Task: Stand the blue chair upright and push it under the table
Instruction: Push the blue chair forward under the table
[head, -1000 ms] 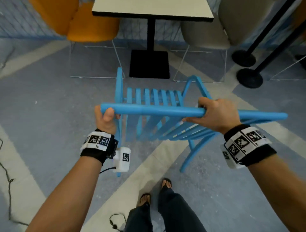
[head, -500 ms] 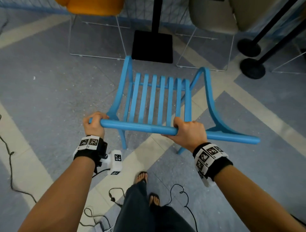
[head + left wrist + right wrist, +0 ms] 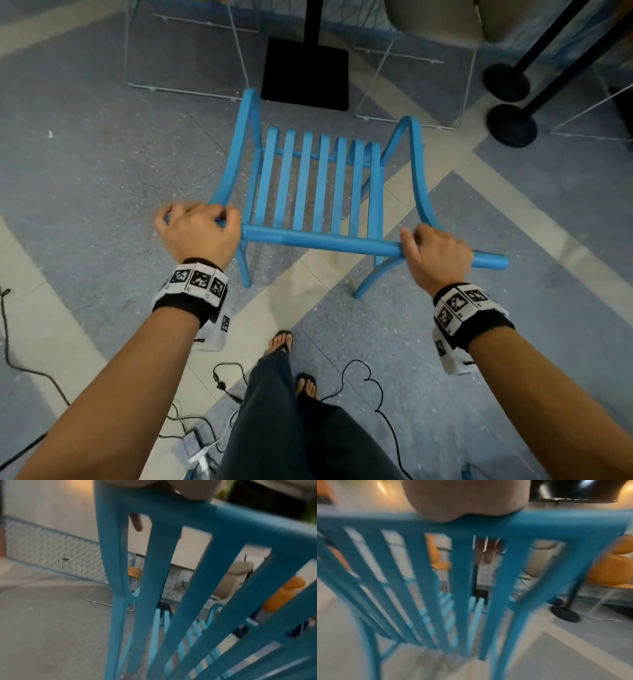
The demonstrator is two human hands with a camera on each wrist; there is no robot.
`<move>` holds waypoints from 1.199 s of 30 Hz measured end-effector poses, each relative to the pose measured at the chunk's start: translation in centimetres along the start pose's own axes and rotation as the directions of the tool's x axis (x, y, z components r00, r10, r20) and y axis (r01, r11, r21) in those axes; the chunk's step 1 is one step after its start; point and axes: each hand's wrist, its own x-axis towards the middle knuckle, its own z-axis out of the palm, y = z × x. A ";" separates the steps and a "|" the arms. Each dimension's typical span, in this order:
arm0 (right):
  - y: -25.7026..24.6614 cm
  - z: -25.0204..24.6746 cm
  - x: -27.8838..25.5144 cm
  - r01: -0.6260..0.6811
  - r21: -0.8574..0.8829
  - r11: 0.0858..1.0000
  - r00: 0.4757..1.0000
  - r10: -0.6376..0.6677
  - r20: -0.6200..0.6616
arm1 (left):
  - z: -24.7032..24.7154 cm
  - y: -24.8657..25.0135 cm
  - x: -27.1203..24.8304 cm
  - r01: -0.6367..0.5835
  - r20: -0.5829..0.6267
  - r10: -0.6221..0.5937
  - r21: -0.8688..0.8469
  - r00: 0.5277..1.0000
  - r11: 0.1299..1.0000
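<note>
The blue chair (image 3: 322,185) stands on its legs on the floor, its slatted seat facing the black table base (image 3: 305,73). Only the table's post and base show; the top is out of frame. My left hand (image 3: 198,233) grips the left end of the chair's top rail from above. My right hand (image 3: 435,250) grips the same rail near its right end. In the left wrist view the chair's rail (image 3: 223,520) fills the frame and a fingertip (image 3: 137,523) curls behind it. In the right wrist view fingers (image 3: 488,555) hang behind the rail (image 3: 539,520).
Wire legs of an orange chair (image 3: 185,51) stand left of the table base, and a beige chair (image 3: 435,20) stands right of it. Two black stanchion bases (image 3: 510,125) stand at far right. Cables (image 3: 359,377) lie by my feet (image 3: 281,342).
The chair has tipped from a raised, tilted hold down to standing level on the floor. My right hand has slid right along the top rail, and my left hand now wraps over its end.
</note>
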 end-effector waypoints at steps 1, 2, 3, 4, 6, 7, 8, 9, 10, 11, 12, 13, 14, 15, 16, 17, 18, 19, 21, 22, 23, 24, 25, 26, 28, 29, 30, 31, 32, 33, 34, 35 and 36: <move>1.0 0.3 0.0 -0.015 -0.050 0.999 1.000 0.015 0.004 | 0.2 0.1 0.0 -0.026 0.020 0.025 0.048 1.000 0.999; 1.5 0.5 0.1 -0.018 -0.075 0.997 1.000 0.017 -0.010 | 0.0 0.2 0.2 -0.042 0.025 0.040 0.066 0.999 0.997; 1.6 0.8 0.3 -0.020 -0.080 0.997 0.999 0.018 -0.036 | 0.0 0.0 0.5 -0.043 0.033 0.041 0.087 0.999 0.995; 1.3 0.8 0.4 -0.021 -0.077 0.997 0.998 0.016 -0.066 | 0.1 -0.4 0.7 -0.055 0.038 0.052 0.101 0.998 0.993; 0.8 1.0 0.8 -0.020 -0.080 0.997 0.993 0.011 -0.117 | 0.1 -0.4 1.3 -0.092 0.053 0.087 0.108 0.995 0.990; 0.7 1.0 1.2 -0.018 -0.084 0.996 0.991 0.007 -0.131 | 0.2 -0.2 1.8 -0.105 0.062 0.099 0.103 0.993 0.989; 0.7 1.1 1.6 -0.018 -0.084 0.996 0.990 0.006 -0.141 | 0.4 0.0 2.3 -0.118 0.066 0.112 0.102 0.992 0.988; 0.7 1.2 2.3 -0.022 -0.082 0.996 0.989 0.009 -0.149 | 0.5 0.3 2.9 -0.120 0.061 0.114 0.101 0.992 0.988; 0.7 1.4 3.1 -0.025 -0.078 0.997 0.988 0.013 -0.154 | 0.8 0.4 3.6 -0.122 0.046 0.119 0.089 0.992 0.988; 0.6 1.6 4.1 -0.022 -0.077 0.997 0.988 0.009 -0.155 | 1.0 0.6 4.4 -0.117 0.028 0.115 0.078 0.993 0.990; 0.5 1.8 5.2 -0.018 -0.076 0.997 0.989 0.007 -0.149 | 1.4 0.8 5.4 -0.106 0.019 0.105 0.068 0.994 0.992; 0.3 2.0 6.4 -0.019 -0.069 0.997 0.990 0.008 -0.144 | 1.7 1.2 6.4 -0.096 0.013 0.096 0.059 0.995 0.994; 0.2 2.3 7.6 -0.014 -0.073 0.997 0.989 0.003 -0.150 | 2.1 1.5 7.4 -0.094 0.013 0.093 0.058 0.996 0.994; 0.1 2.7 8.8 -0.015 -0.071 0.997 0.988 0.004 -0.156 | 2.6 1.8 8.4 -0.094 0.014 0.093 0.056 0.996 0.994; 0.2 3.1 10.2 -0.023 -0.072 0.997 0.985 0.010 -0.170 | 3.2 1.9 9.6 -0.088 0.008 0.088 0.056 0.996 0.995; -0.1 3.6 12.5 -0.036 -0.061 0.997 0.985 0.025 -0.170 | 3.9 2.4 11.9 -0.076 0.015 0.075 0.060 0.997 0.995; -0.2 3.6 13.0 -0.035 -0.052 0.998 0.985 0.025 -0.171 | 4.0 2.4 12.3 -0.078 0.017 0.077 0.057 0.997 0.995; -0.4 3.7 14.1 -0.026 -0.063 0.998 0.985 0.014 -0.174 | 4.4 2.6 13.3 -0.089 0.014 0.088 0.070 0.996 0.994; -0.9 4.5 17.3 -0.028 -0.067 0.997 0.983 0.015 -0.183 | 5.7 3.1 16.2 -0.092 0.009 0.092 0.051 0.996 0.994; -1.1 4.8 19.0 -0.032 -0.063 0.997 0.984 0.020 -0.177 | 6.3 3.5 17.8 -0.090 0.018 0.090 0.046 0.996 0.995; -1.3 5.1 20.6 -0.034 -0.060 0.998 0.987 0.024 -0.161 | 6.9 3.8 19.3 -0.088 0.027 0.086 0.048 0.996 0.995; -1.6 5.3 22.4 -0.045 -0.058 0.997 0.989 0.036 -0.144 | 7.4 4.3 21.0 -0.079 0.036 0.078 0.049 0.996 0.996; -1.9 5.5 24.1 -0.051 -0.057 0.997 0.989 0.043 -0.143 | 7.9 4.7 22.7 -0.078 0.046 0.076 0.049 0.996 0.996; -2.1 5.8 25.8 -0.053 -0.061 0.997 0.987 0.043 -0.152 | 8.5 5.1 24.4 -0.080 0.048 0.078 0.049 0.996 0.996; -2.8 6.4 28.8 -0.053 -0.061 0.997 0.985 0.042 -0.165 | 9.5 5.6 27.4 -0.076 0.063 0.073 0.053 0.995 0.996; -3.1 6.6 30.2 -0.052 -0.058 0.997 0.986 0.042 -0.163 | 9.9 5.8 28.8 -0.069 0.072 0.065 0.060 0.995 0.996; -3.4 6.9 31.6 -0.053 -0.057 0.997 0.986 0.043 -0.159 | 10.4 6.1 30.2 -0.066 0.081 0.061 0.065 0.995 0.996; -3.6 7.1 32.9 -0.055 -0.058 0.997 0.986 0.045 -0.159 | 10.9 6.4 31.6 -0.068 0.083 0.062 0.067 0.995 0.995; -3.8 7.3 34.2 -0.060 -0.063 0.996 0.986 0.049 -0.157 | 11.3 6.7 32.9 -0.070 0.078 0.065 0.066 0.995 0.995; -3.9 7.6 35.4 -0.061 -0.068 0.996 0.987 0.049 -0.156 | 11.8 7.0 34.1 -0.070 0.077 0.065 0.063 0.995 0.996; -3.9 7.8 36.7 -0.059 -0.069 0.996 0.987 0.047 -0.157 | 12.3 7.2 35.3 -0.068 0.078 0.063 0.059 0.995 0.996; -4.0 8.1 37.9 -0.056 -0.065 0.996 0.986 0.046 -0.158 | 12.8 7.4 36.4 -0.068 0.081 0.063 0.060 0.995 0.996; -4.1 8.3 39.1 -0.058 -0.062 0.996 0.987 0.048 -0.153 | 13.3 7.7 37.4 -0.072 0.090 0.066 0.064 0.994 0.995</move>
